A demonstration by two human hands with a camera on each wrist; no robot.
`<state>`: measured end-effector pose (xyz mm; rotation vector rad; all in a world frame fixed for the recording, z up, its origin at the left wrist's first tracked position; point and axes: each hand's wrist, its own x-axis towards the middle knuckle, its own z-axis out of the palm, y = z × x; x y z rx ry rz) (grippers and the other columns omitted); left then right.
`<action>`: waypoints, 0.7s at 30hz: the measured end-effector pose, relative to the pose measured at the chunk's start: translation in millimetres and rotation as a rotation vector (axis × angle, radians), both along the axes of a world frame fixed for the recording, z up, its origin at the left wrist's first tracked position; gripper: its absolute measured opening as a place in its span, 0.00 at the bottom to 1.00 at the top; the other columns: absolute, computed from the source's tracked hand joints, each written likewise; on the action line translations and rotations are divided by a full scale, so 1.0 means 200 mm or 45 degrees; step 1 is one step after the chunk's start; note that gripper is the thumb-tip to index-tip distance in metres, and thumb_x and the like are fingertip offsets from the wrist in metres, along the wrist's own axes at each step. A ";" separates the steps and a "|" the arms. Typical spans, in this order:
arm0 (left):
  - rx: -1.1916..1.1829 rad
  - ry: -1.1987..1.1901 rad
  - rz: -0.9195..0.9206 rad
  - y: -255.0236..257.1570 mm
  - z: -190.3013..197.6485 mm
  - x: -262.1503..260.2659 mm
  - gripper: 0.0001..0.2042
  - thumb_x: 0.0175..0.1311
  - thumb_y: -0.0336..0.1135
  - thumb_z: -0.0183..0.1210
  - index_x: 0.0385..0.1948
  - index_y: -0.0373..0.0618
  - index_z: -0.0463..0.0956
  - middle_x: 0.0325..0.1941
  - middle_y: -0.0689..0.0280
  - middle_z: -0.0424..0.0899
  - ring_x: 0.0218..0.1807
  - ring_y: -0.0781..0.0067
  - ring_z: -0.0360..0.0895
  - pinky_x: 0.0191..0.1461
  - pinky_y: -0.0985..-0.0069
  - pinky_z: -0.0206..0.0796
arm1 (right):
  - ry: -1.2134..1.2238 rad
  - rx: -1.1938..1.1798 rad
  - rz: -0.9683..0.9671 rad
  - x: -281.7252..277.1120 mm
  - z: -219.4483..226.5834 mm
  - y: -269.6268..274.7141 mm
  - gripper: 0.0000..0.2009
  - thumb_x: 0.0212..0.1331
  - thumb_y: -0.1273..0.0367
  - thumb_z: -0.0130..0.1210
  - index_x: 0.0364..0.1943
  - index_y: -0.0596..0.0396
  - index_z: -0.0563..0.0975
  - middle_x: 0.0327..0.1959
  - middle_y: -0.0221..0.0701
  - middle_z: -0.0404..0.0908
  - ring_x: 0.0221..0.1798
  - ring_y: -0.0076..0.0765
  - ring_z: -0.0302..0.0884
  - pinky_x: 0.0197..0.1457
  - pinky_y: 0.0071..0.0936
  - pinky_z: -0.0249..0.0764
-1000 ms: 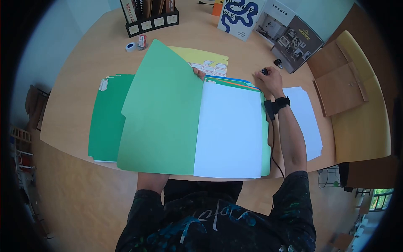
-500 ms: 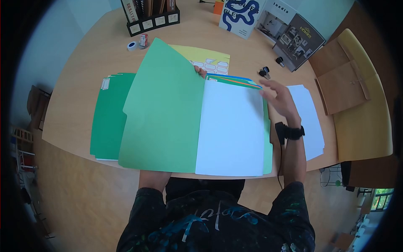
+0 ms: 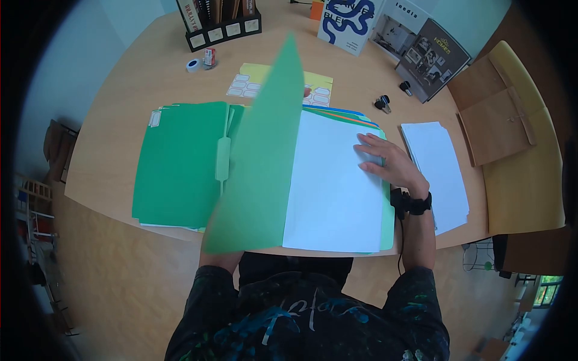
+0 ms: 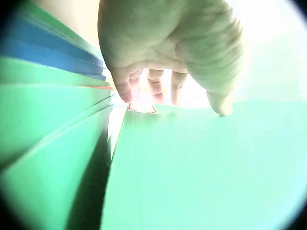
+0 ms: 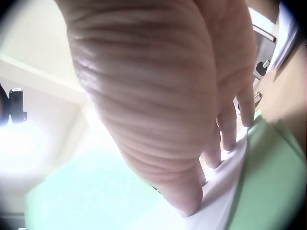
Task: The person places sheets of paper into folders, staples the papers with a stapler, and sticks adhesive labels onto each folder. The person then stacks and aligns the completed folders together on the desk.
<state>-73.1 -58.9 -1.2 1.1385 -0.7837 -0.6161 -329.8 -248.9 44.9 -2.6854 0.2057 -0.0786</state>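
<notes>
In the head view a light green folder [image 3: 265, 162] lies open, its left cover raised and blurred. White sheets [image 3: 331, 186] lie on its right side. My left hand [image 3: 307, 92] is mostly hidden behind the cover, with only a bit of finger showing. The left wrist view shows that hand [image 4: 168, 43] at the top edge of a green cover [image 4: 192, 167], thumb on the near face and fingers over the edge, holding it. My right hand [image 3: 391, 163] rests spread on the sheets' right part; its fingertips touch the white paper [image 5: 220, 187] in the right wrist view.
Dark green folders [image 3: 174, 162] lie left, white papers [image 3: 436, 168] right. Beyond are yellow label sheets [image 3: 241, 84], small black items [image 3: 382, 103], white tape [image 3: 193, 65], a black book holder [image 3: 223, 33] and standing books [image 3: 430, 60]. A yellow chair [image 3: 518, 144] stands right.
The raised cover has swung rightward and stands steeper, uncovering more of the left folders and label sheets. My right hand has left the small black item and come down onto the white sheets.
</notes>
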 end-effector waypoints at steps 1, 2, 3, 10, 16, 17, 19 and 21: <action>0.007 -0.007 0.000 0.01 0.01 -0.01 0.22 0.61 0.37 0.70 0.54 0.38 0.77 0.60 0.59 0.79 0.68 0.65 0.71 0.73 0.69 0.63 | 0.001 0.007 -0.011 0.00 0.00 0.00 0.23 0.61 0.61 0.66 0.60 0.49 0.80 0.73 0.37 0.70 0.78 0.48 0.60 0.78 0.42 0.60; 0.011 -0.014 -0.001 -0.01 0.03 -0.01 0.22 0.61 0.37 0.70 0.54 0.38 0.77 0.60 0.59 0.79 0.68 0.65 0.71 0.73 0.68 0.63 | 0.000 0.005 -0.012 -0.01 0.01 0.00 0.23 0.61 0.61 0.66 0.60 0.49 0.80 0.73 0.37 0.70 0.78 0.48 0.60 0.78 0.42 0.60; 0.019 -0.044 -0.024 0.00 0.04 -0.01 0.30 0.57 0.34 0.73 0.63 0.41 0.73 0.68 0.61 0.73 0.73 0.65 0.65 0.74 0.69 0.60 | 0.018 0.047 -0.021 -0.01 0.01 -0.01 0.24 0.60 0.62 0.66 0.61 0.51 0.79 0.71 0.39 0.71 0.76 0.49 0.63 0.77 0.41 0.62; 0.088 0.065 -0.046 -0.02 -0.01 0.02 0.36 0.51 0.32 0.77 0.65 0.44 0.73 0.71 0.58 0.71 0.73 0.67 0.65 0.77 0.71 0.56 | -0.184 0.829 -0.497 -0.10 -0.15 -0.08 0.29 0.61 0.58 0.66 0.62 0.61 0.73 0.61 0.48 0.79 0.62 0.48 0.76 0.64 0.40 0.73; 0.325 0.078 -0.170 0.00 0.01 0.05 0.26 0.60 0.32 0.71 0.62 0.42 0.77 0.49 0.61 0.88 0.49 0.77 0.83 0.59 0.80 0.72 | 0.054 0.549 -0.405 -0.09 -0.13 -0.10 0.36 0.63 0.52 0.63 0.69 0.60 0.64 0.70 0.49 0.66 0.70 0.49 0.64 0.71 0.43 0.64; 0.326 0.079 -0.171 0.00 0.00 0.04 0.26 0.60 0.32 0.71 0.62 0.42 0.77 0.49 0.61 0.88 0.49 0.77 0.83 0.59 0.80 0.72 | -0.069 0.476 -0.403 -0.10 -0.14 -0.09 0.29 0.64 0.56 0.62 0.61 0.63 0.74 0.60 0.48 0.79 0.60 0.45 0.77 0.63 0.39 0.73; 0.347 -0.061 -0.121 0.01 0.02 0.02 0.23 0.63 0.34 0.68 0.60 0.41 0.77 0.35 0.67 0.90 0.38 0.83 0.83 0.46 0.82 0.73 | -0.127 0.474 -0.399 -0.09 -0.13 -0.06 0.27 0.64 0.56 0.62 0.60 0.63 0.75 0.60 0.48 0.80 0.59 0.45 0.78 0.63 0.38 0.74; 0.416 -0.118 -0.102 0.02 0.02 0.01 0.22 0.63 0.34 0.68 0.58 0.41 0.77 0.33 0.68 0.89 0.37 0.83 0.83 0.42 0.82 0.72 | -0.185 0.473 -0.394 -0.08 -0.13 -0.07 0.26 0.64 0.57 0.62 0.58 0.63 0.76 0.59 0.47 0.81 0.59 0.44 0.78 0.63 0.38 0.74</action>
